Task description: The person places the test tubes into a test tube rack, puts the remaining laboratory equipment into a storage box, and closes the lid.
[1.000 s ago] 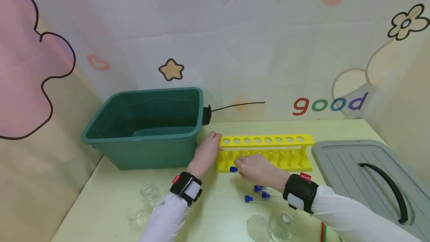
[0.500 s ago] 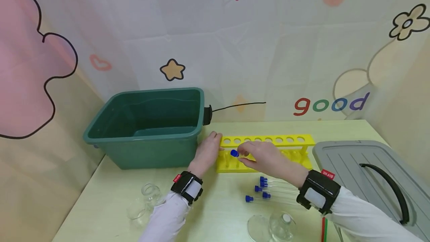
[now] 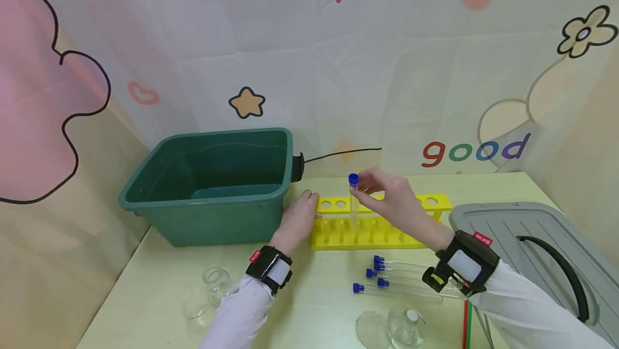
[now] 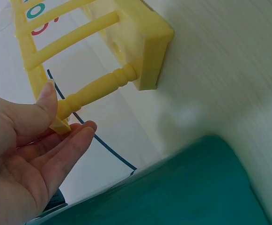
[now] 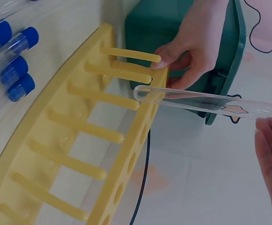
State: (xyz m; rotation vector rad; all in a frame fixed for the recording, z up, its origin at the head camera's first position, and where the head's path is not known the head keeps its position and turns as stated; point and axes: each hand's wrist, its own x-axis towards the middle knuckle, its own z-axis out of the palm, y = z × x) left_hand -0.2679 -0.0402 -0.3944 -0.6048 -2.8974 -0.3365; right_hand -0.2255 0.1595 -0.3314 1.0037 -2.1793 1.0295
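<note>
My right hand (image 3: 394, 198) pinches a clear test tube (image 3: 354, 206) just below its blue cap (image 3: 353, 179). The tube hangs nearly upright over the left part of a yellow test tube rack (image 3: 333, 240). In the right wrist view, the rounded end of the tube (image 5: 196, 101) overlaps the rack's top rail near its holes. My left hand (image 3: 297, 220) grips the left end of that top rail. From the left wrist view, the thumb (image 4: 47, 101) presses one side of the rail and the fingers lie on the other side.
Several blue-capped test tubes (image 3: 382, 283) lie in front of the rack. A green bin (image 3: 227, 222) stands left, close to my left hand. A grey lid (image 3: 508, 241) lies right. Clear glassware (image 3: 406, 330) stands at the front, with more glassware (image 3: 216, 282) at front left.
My right hand has lifted the test tube from low by the rack's front, turned it from lying to upright, and brought it over the top rail. The left hand has stayed put.
</note>
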